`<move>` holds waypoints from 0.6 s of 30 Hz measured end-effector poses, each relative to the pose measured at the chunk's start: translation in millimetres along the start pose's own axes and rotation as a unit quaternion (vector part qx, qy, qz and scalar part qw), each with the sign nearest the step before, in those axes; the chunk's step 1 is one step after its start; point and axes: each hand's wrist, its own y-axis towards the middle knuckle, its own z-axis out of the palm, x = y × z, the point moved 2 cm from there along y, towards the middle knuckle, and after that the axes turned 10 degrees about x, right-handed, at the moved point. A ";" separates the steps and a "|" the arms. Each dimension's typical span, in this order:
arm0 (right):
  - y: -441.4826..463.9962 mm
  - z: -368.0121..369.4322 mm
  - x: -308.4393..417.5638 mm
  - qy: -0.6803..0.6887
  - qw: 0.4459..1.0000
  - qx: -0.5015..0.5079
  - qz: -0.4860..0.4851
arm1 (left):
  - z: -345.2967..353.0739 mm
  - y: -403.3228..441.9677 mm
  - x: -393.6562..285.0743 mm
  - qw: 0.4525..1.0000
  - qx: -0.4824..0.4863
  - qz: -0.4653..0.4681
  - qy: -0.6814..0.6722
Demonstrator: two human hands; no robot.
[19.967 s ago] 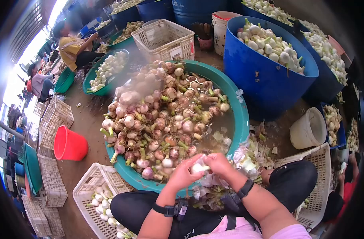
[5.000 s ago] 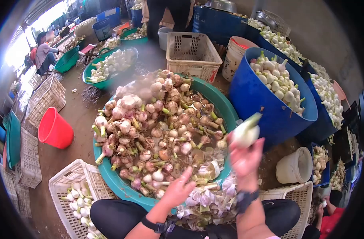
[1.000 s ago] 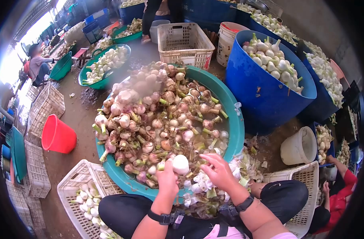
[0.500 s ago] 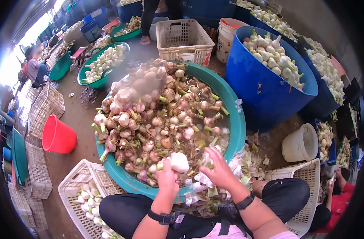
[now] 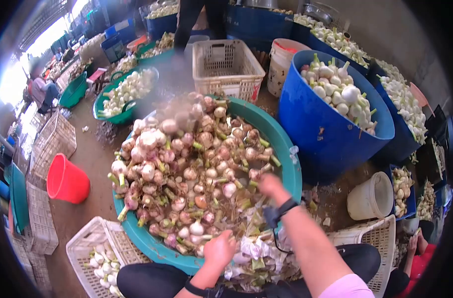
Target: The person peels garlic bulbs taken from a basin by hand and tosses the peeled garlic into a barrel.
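Note:
My left hand (image 5: 220,248) is curled over the near rim of a green tub (image 5: 291,193). Its fingers are closed; anything inside them is hidden. My right hand (image 5: 272,187), smeared by motion, reaches over the right side of the tub, close to an unpeeled garlic bulb (image 5: 255,174). Whether it touches that bulb I cannot tell. Muddy garlic bulbs (image 5: 190,173) with cut stems fill the tub, some in brown water. Loose garlic skins (image 5: 256,253) are heaped at the near rim, between my hands.
A blue barrel (image 5: 318,134) of peeled garlic stands right of the tub. White crates (image 5: 82,243) flank my legs. A red bucket (image 5: 67,179) is at left, a white bucket (image 5: 370,196) at right. A person in red (image 5: 422,263) sits at far right; another stands behind the empty crate (image 5: 229,69).
The peeled white garlic bulb is gone from my left hand, which has moved down. My right hand has moved farther into the tub. The view has shifted slightly.

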 end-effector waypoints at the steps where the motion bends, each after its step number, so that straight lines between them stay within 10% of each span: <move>1: -5.5 31.3 -1.3 -0.129 0.977 -0.166 0.025 | -6.3 -0.3 -0.4 1.000 -0.009 0.012 0.004; 5: -19.3 23.8 21.3 -0.096 0.982 -0.165 0.002 | -1.0 16.9 22.4 0.975 -0.146 0.045 -0.164; 8: -88.4 9.8 80.3 0.443 0.877 -0.169 -0.079 | -5.9 16.0 9.0 0.833 -0.027 -0.060 -0.549; 11: -158.8 16.9 122.9 0.384 0.881 -0.171 -0.217 | -19.7 4.7 -9.3 0.646 0.052 0.011 -0.761; 18: -206.7 20.3 136.1 -0.086 0.962 -0.050 -0.255 | -15.9 7.0 6.3 0.836 -0.067 0.042 -0.544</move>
